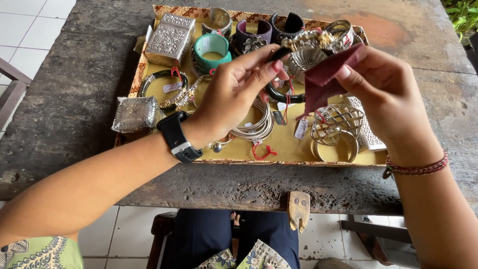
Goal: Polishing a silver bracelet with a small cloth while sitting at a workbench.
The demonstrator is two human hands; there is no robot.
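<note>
The left hand [234,94] pinches a shiny silver bracelet [311,47] above the far side of the tray [279,149]. The right hand [383,94] presses a dark red cloth [326,79] against it (more bracelets lie below).

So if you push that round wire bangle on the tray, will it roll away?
Probably not. The wire bangle seems to rest on its side against a silver cuff, so it would likely slide on the tray rather than roll. Its open weave suggests it is light, and perhaps easy to bend.
</note>
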